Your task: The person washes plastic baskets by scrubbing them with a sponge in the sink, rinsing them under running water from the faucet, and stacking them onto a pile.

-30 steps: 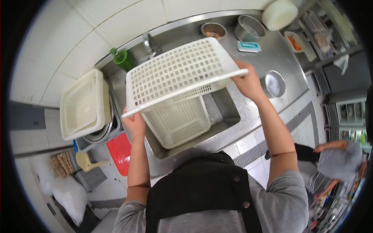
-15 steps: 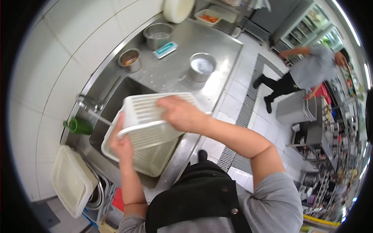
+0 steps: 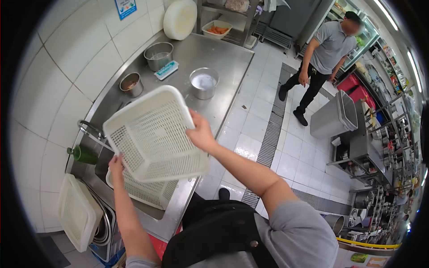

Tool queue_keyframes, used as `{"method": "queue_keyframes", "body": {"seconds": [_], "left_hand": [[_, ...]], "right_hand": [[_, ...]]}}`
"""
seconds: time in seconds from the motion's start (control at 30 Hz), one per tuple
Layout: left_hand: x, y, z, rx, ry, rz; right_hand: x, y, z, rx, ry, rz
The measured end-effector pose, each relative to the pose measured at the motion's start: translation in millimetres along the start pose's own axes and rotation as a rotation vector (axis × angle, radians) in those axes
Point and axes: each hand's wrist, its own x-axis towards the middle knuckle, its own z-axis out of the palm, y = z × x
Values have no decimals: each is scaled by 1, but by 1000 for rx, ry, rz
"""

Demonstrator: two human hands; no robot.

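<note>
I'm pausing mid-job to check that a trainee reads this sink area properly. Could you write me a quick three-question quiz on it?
1. Multiple choice: what holds the upper basket?
A) one hand only
B) no hand; it rests on the floor
C) the left hand and the right hand

2. True or false: the lower basket sits in the sink.

3. Fill in the blank: the bottle near the faucet is ____ in colour.

Key: 1. C; 2. True; 3. green
</note>
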Motion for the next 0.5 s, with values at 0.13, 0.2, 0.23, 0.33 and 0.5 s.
{"method": "queue_keyframes", "body": {"seconds": [0.13,0.2,0.23,0.33,0.5], "left_hand": [[41,21,27,428,6,238],[78,40,33,710,141,210],[97,40,36,713,131,216],[82,88,60,535,267,141],[86,58,-7,246,-155,116]], "right_hand": [[-25,3,16,252,170,327],[-32,-18,31,152,249,210],[-34,-27,40,151,261,210],[-36,-35,67,240,308,29],[-38,-41,78,214,290,81]]}}
